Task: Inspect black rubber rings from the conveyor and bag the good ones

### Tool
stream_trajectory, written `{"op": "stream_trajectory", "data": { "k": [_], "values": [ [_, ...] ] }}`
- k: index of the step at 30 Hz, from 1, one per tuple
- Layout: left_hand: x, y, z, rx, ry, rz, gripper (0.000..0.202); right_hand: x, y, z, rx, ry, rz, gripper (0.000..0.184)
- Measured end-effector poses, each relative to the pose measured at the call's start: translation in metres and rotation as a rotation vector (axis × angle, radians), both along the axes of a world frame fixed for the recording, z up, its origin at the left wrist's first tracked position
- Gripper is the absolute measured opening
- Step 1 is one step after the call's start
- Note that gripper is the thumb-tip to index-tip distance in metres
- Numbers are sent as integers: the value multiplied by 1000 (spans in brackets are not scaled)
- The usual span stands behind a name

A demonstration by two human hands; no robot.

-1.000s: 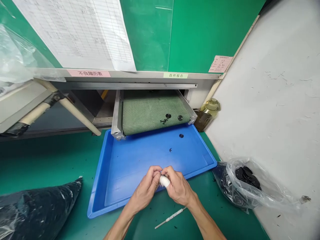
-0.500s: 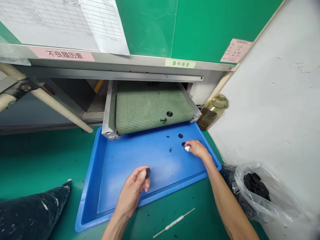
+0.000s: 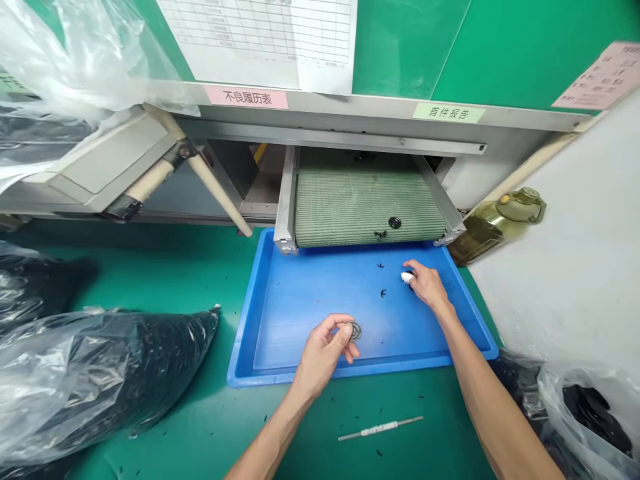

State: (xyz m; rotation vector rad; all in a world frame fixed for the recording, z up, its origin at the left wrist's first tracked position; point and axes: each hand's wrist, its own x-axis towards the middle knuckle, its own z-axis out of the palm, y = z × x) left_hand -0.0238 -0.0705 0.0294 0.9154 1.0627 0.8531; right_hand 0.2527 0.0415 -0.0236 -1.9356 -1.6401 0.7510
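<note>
A small black ringed disc is pinched between the thumb and fingers of my left hand, over the front part of the blue tray. Over the tray's right side, my right hand is curled around a dark round disc, mostly hidden by the fingers. A small white thing shows at those fingertips; whether it is a finger cover or a scrap of cloth I cannot make out. Small black branched scraps lie on the tray floor, left of my right hand.
A green mesh conveyor belt ends above the tray, carrying another black disc and scraps. A bottle stands at right. Filled bags lie left; an open bag of black pieces sits right. A thin white-wrapped stick lies in front.
My view has swung left, bringing the bags at left into sight. Two discs that lay by my right hand no longer show on the tray floor. My left hand's disc now faces me more.
</note>
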Motion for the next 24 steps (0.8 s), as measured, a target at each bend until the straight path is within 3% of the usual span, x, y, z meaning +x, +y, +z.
{"op": "stream_trajectory", "data": {
  "k": [6, 11, 15, 24],
  "values": [
    [-2, -9, 14, 13, -20, 0, 32, -26, -61, 28, -18, 344, -26, 36],
    [1, -19, 25, 14, -28, -13, 30, -58, -115, 51, -84, 813, -95, 33],
    [4, -32, 36, 45, 23, -29, 25, -75, -144, 60, -59, 770, -71, 24],
    [9, -57, 52, 142, 119, -63, 19, -83, -182, 66, -100, 912, -124, 30]
  ]
}}
